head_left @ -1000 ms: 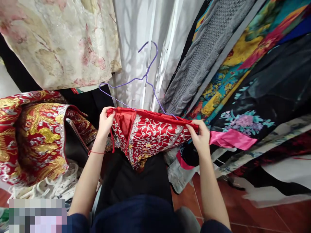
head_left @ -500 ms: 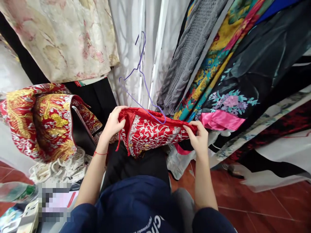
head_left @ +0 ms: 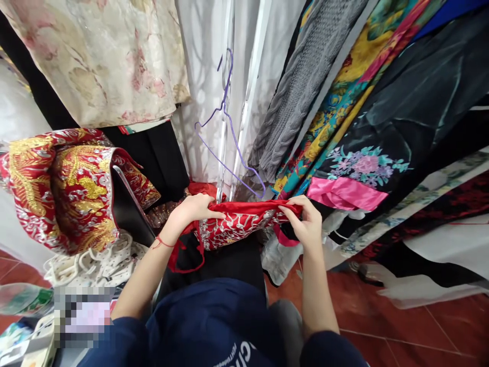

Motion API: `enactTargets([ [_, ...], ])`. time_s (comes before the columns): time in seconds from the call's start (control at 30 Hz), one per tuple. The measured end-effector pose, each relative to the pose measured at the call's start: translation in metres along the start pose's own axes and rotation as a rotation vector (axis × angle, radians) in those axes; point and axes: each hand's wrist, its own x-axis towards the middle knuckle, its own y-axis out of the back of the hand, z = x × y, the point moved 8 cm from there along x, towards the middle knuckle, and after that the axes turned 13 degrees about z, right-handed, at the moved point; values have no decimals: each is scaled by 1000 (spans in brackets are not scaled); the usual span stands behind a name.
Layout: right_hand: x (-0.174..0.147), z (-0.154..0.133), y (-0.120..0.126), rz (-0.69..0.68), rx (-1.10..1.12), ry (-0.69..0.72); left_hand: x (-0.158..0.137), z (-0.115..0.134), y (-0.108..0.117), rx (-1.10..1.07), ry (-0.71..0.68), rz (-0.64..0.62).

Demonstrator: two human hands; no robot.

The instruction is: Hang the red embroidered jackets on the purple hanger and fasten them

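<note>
A red skirt-like garment (head_left: 240,227) with silver embroidery is stretched between my hands above my lap. My left hand (head_left: 198,208) grips its upper edge near the left side, thumb lying along the cloth. The other end of that edge is pinched by my right hand (head_left: 305,219). A red cord (head_left: 187,270) loops down below my left hand, and more red fabric (head_left: 206,189) bunches up behind it. Just beyond the garment, a purple wire hanger (head_left: 225,107) hangs bare, its lower right corner close to the cloth's edge.
At left, a red and gold embroidered jacket (head_left: 82,188) drapes over a black chair back (head_left: 132,204). Floral fabric (head_left: 114,61) hangs above it. A grey knit (head_left: 305,86) and a black embroidered garment (head_left: 401,112) hang at right. A plastic bottle (head_left: 26,300) lies lower left.
My left hand has moved right and slightly down along the garment's edge, gathering it shorter. The cloth has dropped away from the hanger, and the red cord now hangs in a loop.
</note>
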Motion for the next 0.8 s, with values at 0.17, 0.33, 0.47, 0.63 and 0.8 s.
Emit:
enactTargets([
  [0.17, -17, 24, -21, -218, 175, -446, 8, -9, 22, 238, 41, 131],
  [0.33, -55, 37, -74, -727, 46, -422, 1, -13, 68, 207, 45, 292],
  [0.47, -87, 7, -124, -764, 22, -270, -7, -24, 92, -26, 49, 427],
  [0.63, -141, -70, -164, -774, 260, -172, -9, -30, 90, -491, -68, 422],
  [0.8, -139, -88, -179, -1089, 487, 28, -32, -34, 115, -731, -115, 391],
])
